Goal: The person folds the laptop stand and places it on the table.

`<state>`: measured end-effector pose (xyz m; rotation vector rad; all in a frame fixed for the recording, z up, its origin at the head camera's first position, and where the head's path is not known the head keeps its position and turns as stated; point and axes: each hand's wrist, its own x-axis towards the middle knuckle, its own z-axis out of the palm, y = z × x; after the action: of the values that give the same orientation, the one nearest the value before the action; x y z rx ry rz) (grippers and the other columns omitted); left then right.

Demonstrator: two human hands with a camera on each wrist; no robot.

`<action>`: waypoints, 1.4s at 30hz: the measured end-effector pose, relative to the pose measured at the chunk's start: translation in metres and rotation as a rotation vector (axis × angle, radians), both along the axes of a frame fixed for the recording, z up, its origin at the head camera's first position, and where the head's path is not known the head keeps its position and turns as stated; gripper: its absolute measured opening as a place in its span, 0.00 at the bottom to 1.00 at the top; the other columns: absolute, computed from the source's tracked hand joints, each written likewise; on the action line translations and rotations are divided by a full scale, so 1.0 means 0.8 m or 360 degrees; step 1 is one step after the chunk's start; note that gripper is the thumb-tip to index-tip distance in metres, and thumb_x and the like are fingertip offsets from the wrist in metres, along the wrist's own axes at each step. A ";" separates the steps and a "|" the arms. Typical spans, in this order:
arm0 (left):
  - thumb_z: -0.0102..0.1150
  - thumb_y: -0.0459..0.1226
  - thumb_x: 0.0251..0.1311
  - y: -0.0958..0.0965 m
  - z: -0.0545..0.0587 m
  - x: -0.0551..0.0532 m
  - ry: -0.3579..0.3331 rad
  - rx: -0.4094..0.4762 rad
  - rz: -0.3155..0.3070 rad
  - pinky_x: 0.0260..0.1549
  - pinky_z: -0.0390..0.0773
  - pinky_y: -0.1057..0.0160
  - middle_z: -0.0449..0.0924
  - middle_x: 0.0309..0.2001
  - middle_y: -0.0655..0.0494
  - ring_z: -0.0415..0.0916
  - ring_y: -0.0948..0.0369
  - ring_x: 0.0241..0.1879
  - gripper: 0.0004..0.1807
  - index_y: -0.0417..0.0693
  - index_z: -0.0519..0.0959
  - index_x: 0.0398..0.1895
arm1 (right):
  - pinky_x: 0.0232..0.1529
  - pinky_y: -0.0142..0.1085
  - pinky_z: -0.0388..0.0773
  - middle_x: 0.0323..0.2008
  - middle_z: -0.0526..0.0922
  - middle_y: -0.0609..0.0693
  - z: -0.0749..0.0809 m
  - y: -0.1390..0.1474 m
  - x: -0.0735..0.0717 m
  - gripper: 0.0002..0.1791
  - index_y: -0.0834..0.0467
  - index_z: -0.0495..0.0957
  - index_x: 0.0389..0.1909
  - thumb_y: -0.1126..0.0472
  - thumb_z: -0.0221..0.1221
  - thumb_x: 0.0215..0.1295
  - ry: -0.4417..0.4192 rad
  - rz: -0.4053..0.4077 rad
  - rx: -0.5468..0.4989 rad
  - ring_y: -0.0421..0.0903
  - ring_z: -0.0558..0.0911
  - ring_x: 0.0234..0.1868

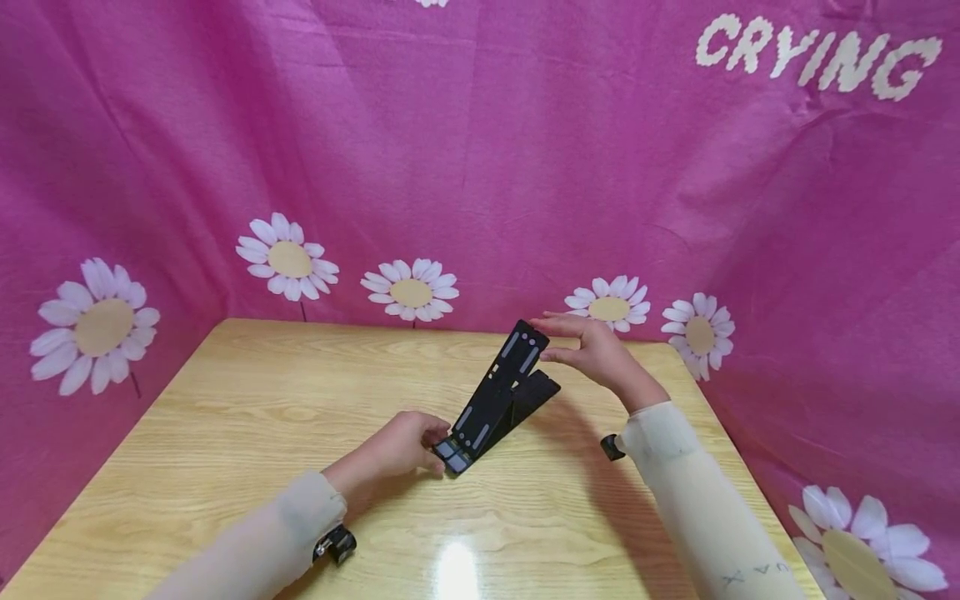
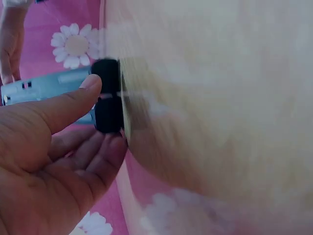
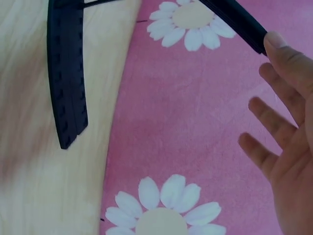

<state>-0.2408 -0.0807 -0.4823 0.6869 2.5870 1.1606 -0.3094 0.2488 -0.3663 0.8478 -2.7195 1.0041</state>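
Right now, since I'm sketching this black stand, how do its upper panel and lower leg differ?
The upper panel slants up; the lower leg sits closer to the tabletop. The right hand holds the panel's top end; the leg's far end is untouched. The panel shows grey strips; the leg looks notched. Both are black and meet near the left hand.

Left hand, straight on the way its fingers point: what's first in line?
Most likely the black stand, at its lower end: the left hand's thumb and fingers are already around that end. Exact contact is hard to judge.
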 end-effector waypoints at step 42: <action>0.81 0.30 0.46 -0.006 -0.003 -0.010 0.0059 -0.0082 0.0217 0.48 0.80 0.55 0.84 0.42 0.51 0.76 0.58 0.41 0.27 0.35 0.83 0.53 | 0.73 0.56 0.66 0.69 0.76 0.51 -0.004 0.017 0.000 0.37 0.54 0.73 0.71 0.54 0.73 0.61 -0.0272 0.0133 -0.0093 0.56 0.73 0.70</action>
<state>-0.2485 -0.0857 -0.4847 0.5340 2.7218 1.1246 -0.3094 0.2624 -0.3693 0.9122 -2.7980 1.2194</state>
